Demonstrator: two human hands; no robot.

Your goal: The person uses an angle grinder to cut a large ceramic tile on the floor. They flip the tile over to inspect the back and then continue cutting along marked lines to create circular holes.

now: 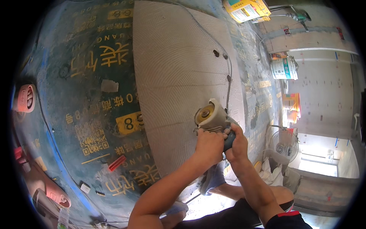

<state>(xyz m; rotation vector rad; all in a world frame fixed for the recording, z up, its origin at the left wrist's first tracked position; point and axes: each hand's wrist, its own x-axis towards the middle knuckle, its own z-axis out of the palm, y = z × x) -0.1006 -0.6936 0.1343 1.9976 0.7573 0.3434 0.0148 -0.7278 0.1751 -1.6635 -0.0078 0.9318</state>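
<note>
A large grey tile (175, 72) lies back side up on the floor, its surface ridged, with three small round holes near its right edge. Over the tile's lower right part I hold an angle grinder (209, 116) with a cream guard and a brass-coloured disc hub facing up. My left hand (207, 147) grips the grinder's head just below the guard. My right hand (237, 143) wraps the dark body behind it. The grinder's black cord (228, 80) runs up along the tile's right edge.
Dark blue-green printed floor covering (87, 114) surrounds the tile, with a small red piece (116, 163) and a pink slipper (26, 98) on it. A white bucket (284, 68), a yellow bag (246, 9), orange boxes (291, 105) and a floor fan (283, 144) stand to the right.
</note>
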